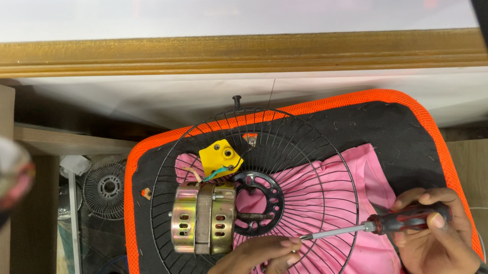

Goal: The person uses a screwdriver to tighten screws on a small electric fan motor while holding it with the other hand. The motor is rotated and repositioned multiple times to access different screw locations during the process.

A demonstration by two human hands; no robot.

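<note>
Round black wire fan guard [317, 165] lies flat, cradling brass-coloured metal fan motor [203, 218] on its left part; yellow plastic block [220, 157] with wires just above motor. Right hand [435, 240] clamped around red-and-black screwdriver handle [408, 217]; shaft runs left across guard. Left hand [246, 273] pinches shaft tip [302, 236], just right of motor. Guard rests on pink cloth [353, 204] over black cushion with orange mesh edge [128, 190]. Wooden ledge [233, 53] beyond; second small wire guard [105, 188] on floor at left.
</note>
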